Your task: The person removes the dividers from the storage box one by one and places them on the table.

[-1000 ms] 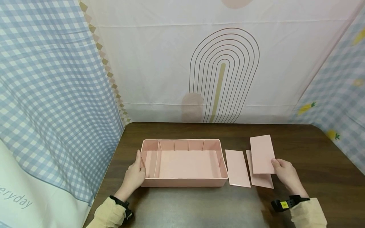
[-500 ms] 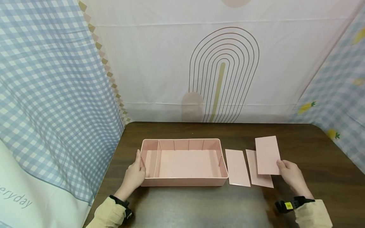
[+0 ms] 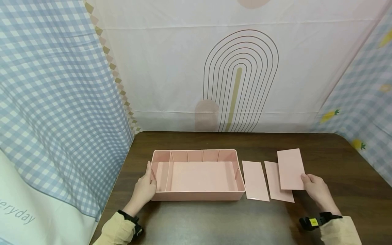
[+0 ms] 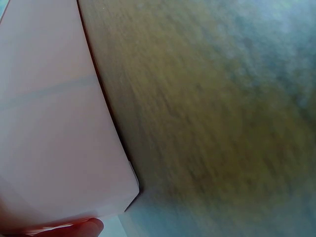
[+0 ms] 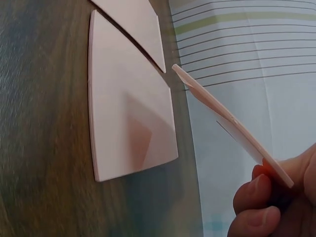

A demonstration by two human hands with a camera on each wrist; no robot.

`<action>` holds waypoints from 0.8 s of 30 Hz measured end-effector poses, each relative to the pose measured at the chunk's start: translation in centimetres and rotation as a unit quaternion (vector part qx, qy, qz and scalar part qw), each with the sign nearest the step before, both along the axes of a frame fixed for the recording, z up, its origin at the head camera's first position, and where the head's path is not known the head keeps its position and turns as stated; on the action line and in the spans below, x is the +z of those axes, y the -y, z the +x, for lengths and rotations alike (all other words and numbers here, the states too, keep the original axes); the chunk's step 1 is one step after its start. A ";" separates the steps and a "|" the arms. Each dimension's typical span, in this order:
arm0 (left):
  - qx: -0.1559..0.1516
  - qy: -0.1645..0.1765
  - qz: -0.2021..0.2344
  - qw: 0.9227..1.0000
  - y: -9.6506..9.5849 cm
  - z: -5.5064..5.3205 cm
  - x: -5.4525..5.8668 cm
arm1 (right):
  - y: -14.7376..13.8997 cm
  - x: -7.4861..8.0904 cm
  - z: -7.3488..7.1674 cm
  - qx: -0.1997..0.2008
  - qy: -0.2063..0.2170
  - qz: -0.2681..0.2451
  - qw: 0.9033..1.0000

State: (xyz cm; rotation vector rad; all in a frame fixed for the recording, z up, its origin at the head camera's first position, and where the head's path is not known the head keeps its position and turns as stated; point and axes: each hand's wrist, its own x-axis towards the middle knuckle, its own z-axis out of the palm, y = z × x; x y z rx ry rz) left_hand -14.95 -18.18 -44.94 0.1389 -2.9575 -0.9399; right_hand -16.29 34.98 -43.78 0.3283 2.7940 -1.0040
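A pink plastic box (image 3: 199, 196) with slotted walls sits on the table, and one upright divider (image 3: 168, 172) stands across its left end. My left hand (image 3: 142, 187) rests against the box's left end, its index finger straight along the side; one fingertip (image 4: 86, 229) shows at the box in the left wrist view. My right hand (image 3: 318, 190) pinches a loose pink divider (image 3: 290, 170) by its near right corner, thumb on top and fingers curled below. This divider is held above another pink divider (image 3: 272, 177) lying on the table, partly covering it.
Another flat pink divider (image 3: 255, 180) lies between the box and the partly covered one. The brown wooden table (image 3: 214, 221) meets a white patterned cloth (image 3: 165, 78) at the back. Blue checked cloths hang on the left (image 3: 67, 85) and right (image 3: 367, 102).
My right hand has moved right and slightly nearer with its divider, uncovering more of the divider lying below. The left hand and the box have stayed put.
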 end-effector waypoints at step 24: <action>-0.006 -0.001 0.010 1.000 0.0 0.1 0.1 | -2.3 -0.4 0.0 0.008 0.058 -0.006 0.998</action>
